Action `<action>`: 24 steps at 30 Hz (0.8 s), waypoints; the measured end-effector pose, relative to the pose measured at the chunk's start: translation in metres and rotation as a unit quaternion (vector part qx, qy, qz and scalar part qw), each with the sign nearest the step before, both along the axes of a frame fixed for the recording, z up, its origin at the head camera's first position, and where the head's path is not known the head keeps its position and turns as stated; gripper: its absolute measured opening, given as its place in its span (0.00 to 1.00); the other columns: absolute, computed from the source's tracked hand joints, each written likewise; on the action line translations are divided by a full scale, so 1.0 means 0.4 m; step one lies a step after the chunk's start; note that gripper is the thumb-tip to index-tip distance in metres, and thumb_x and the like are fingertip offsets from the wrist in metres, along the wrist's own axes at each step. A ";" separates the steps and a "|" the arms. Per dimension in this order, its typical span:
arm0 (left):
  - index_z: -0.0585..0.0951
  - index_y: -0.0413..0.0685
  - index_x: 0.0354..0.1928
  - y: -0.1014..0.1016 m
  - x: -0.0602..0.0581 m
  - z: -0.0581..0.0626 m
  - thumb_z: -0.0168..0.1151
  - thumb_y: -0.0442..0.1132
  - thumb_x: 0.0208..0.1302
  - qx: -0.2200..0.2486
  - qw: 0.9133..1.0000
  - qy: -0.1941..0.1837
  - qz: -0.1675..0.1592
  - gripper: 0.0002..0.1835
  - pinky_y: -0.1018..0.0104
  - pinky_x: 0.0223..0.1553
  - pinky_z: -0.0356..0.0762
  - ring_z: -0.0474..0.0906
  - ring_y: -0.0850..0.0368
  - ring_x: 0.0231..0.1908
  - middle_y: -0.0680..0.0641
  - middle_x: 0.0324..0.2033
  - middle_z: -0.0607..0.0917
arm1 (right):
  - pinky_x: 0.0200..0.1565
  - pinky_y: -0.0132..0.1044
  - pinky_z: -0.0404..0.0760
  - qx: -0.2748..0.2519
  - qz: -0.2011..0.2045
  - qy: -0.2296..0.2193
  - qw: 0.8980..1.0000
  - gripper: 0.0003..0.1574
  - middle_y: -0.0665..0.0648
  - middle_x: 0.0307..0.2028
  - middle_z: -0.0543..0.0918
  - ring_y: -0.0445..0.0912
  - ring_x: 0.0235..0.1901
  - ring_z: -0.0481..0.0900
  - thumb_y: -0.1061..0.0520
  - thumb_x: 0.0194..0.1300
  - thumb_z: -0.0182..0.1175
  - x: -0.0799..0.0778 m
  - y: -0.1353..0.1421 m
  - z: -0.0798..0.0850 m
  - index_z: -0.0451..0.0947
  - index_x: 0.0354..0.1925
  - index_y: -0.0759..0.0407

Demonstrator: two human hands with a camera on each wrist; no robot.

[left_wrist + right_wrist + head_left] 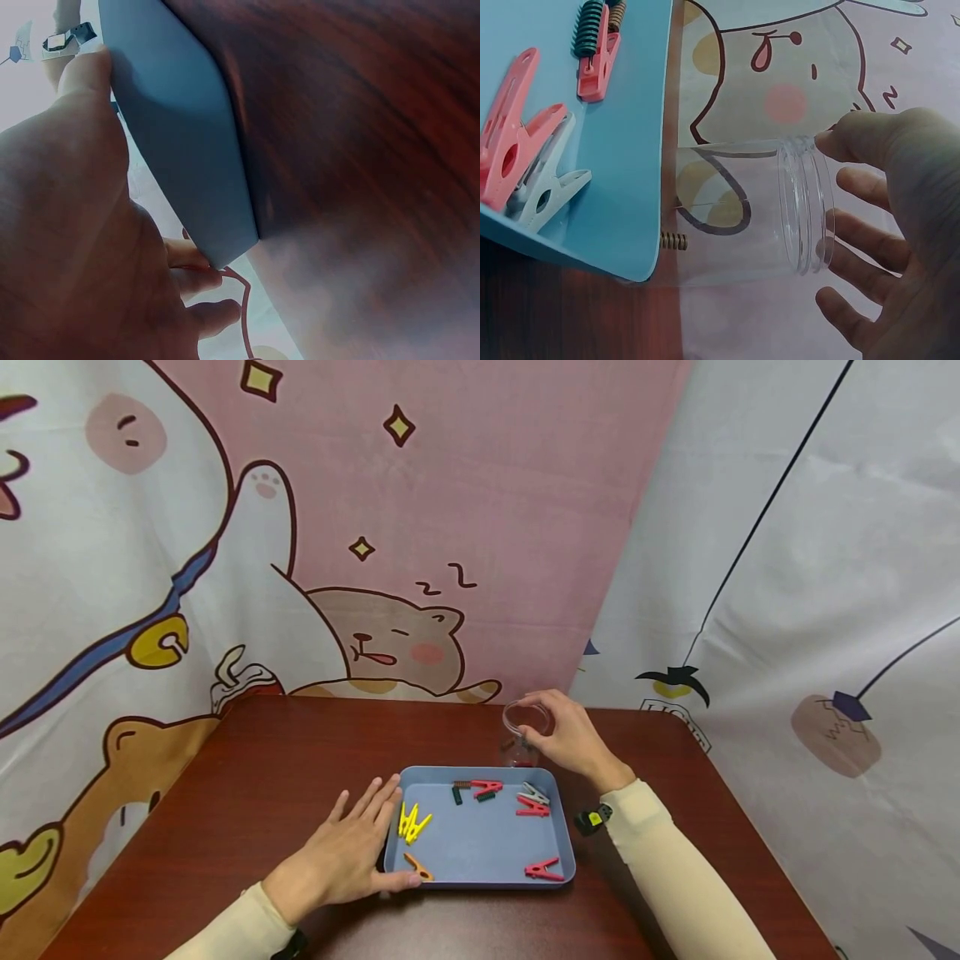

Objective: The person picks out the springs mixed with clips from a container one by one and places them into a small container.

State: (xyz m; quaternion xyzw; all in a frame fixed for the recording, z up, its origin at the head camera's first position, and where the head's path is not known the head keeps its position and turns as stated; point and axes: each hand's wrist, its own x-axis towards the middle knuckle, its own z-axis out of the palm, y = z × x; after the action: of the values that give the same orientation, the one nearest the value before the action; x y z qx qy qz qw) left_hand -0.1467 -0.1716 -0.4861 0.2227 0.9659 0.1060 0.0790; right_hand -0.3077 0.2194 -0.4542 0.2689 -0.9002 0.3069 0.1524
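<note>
A clear plastic jar (512, 753) stands just behind the blue-grey tray (472, 853). At its mouth is my right hand (566, 731), fingers spread and loosely bent; the thumb tip meets the rim in the right wrist view. A coiled brown spring (673, 241) shows through the jar's lower part. My left hand (341, 852) lies against the tray's left side, its fingers stretched out and the thumb at the front left corner. Near that thumb is an orange clip (417, 866), with yellow clips (412, 823) behind it.
Inside the tray, red clips (543, 869) lie at the right and back, beside a white clip (534, 792). Dark green springs (457, 795) and a brown spring (462, 785) are near its back edge. A cartoon-printed cloth (525, 527) hangs behind the brown table (300, 752).
</note>
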 end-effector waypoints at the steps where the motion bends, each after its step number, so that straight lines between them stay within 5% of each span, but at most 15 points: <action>1: 0.58 0.38 0.94 0.000 0.000 0.000 0.61 0.91 0.66 0.000 1.000 0.000 0.000 0.75 0.18 0.89 0.53 0.51 0.33 0.95 0.39 0.97 0.50 | 0.73 0.65 0.88 0.001 0.001 0.002 1.000 0.30 0.60 0.68 0.90 0.60 0.70 0.88 0.57 0.73 0.82 0.001 -0.001 0.000 0.88 0.69 0.58; 24: 0.56 0.39 0.95 -0.002 0.000 -0.002 0.61 0.91 0.66 0.002 1.000 -0.004 0.001 0.76 0.17 0.88 0.52 0.50 0.33 0.95 0.41 0.97 0.48 | 0.67 0.62 0.92 0.039 0.029 0.036 0.998 0.28 0.58 0.68 0.89 0.59 0.67 0.87 0.55 0.73 0.82 0.033 -0.048 0.008 0.89 0.67 0.55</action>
State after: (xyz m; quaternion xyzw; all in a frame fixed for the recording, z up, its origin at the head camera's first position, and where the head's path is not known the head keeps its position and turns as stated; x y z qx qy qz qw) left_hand -0.1466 -0.1724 -0.4868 0.2213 0.9656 0.1087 0.0824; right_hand -0.2947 0.2001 -0.4512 0.3118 -0.8969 0.2663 0.1655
